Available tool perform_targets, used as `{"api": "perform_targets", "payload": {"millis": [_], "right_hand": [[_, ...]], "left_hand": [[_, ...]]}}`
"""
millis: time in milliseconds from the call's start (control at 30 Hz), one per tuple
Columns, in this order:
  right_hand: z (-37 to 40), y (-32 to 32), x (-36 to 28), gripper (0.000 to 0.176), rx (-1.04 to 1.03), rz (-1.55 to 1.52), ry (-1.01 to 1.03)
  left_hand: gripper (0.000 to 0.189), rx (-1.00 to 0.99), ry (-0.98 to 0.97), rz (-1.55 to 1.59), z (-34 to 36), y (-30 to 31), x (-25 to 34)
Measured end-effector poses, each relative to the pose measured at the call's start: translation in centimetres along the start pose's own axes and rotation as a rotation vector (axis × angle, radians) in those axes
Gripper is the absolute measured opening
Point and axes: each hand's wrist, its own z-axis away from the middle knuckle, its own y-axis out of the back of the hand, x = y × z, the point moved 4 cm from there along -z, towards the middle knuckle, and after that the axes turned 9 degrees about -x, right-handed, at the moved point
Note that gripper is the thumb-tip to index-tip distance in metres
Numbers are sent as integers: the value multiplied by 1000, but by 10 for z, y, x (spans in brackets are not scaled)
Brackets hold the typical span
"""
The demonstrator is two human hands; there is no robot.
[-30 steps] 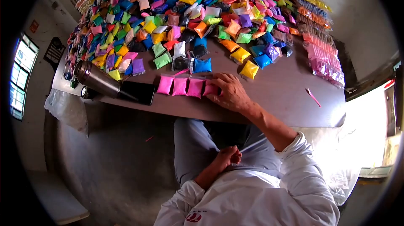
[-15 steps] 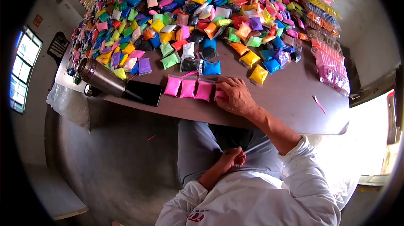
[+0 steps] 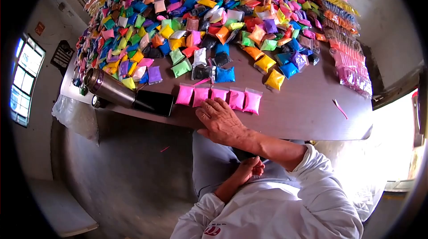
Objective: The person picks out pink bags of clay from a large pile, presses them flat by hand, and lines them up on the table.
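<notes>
A row of several bright pink packets lies side by side near the table's front edge. Over the row's middle is my right hand, palm down with its fingers stretched out. Its fingertips reach the lower edges of the middle packets and partly hide them; no packet is gripped. A small pink strip lies just above the row's left end. My left hand rests in my lap, fingers curled closed, with nothing visible in it.
A large heap of colourful packets covers the table's far side. A metal flask and a black phone lie left of the row. Bundled clear-bagged strips line the right edge, near a loose pink strip on the table.
My right hand has moved left and toward me from the row's right end, uncovering the packets there. My left hand stays in my lap. The view has shifted slightly.
</notes>
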Motion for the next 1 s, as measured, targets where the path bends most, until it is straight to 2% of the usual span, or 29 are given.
{"api": "perform_targets", "payload": {"millis": [267,400,733,900,1000], "right_hand": [[-8,-19,-1,53,32,-17,-71],[0,-8,1,51,13,-96,-86],[43,35,14,44,184,-19,-211],[66,30,26,46,176,60,-269],[67,17,26,51,85,98,-281]], "left_hand": [[30,-9,-23,10,0,2,-1],[30,13,-9,-5,1,1,-1],[31,104,86,-107,3,-9,8],[30,126,107,-103,4,-12,8],[30,143,116,-127,3,-11,7]]}}
